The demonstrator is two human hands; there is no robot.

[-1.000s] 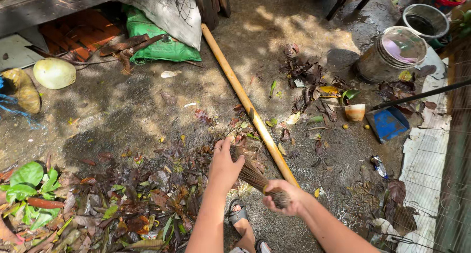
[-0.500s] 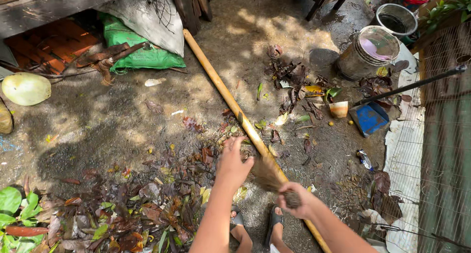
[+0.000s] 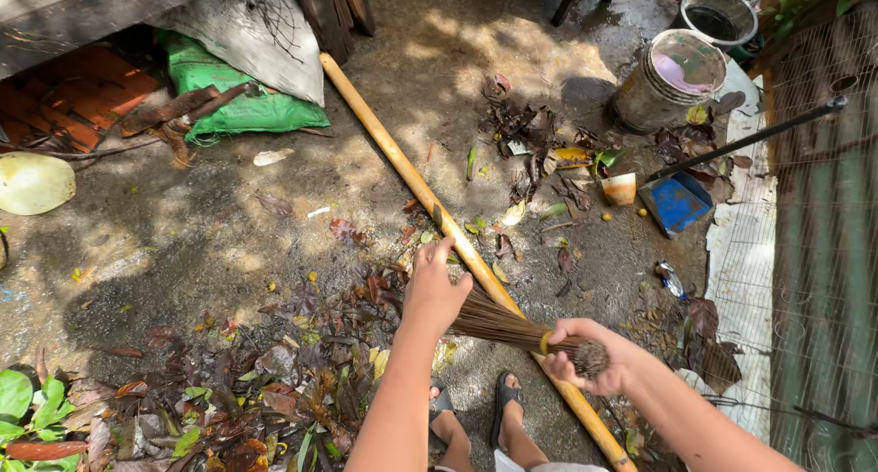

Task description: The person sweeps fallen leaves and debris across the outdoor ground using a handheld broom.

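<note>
Concrete ground [image 3: 183, 243] carried everything. Largest was a grey sack [image 3: 242, 37] at the ground's top edge, lying over a green bag [image 3: 233, 101]. A bamboo pole [image 3: 402, 175] ran diagonally from there toward the bottom edge. A leaf pile [image 3: 274, 371] filled the bottom-left corner. The stick broom [image 3: 503, 327] lay across the pole: right hand [image 3: 590, 358] clamped on its bound end, left hand [image 3: 434, 294] pressed on its bristles, fingers apart. A blue dustpan [image 3: 679, 202] sat near the right edge.
</note>
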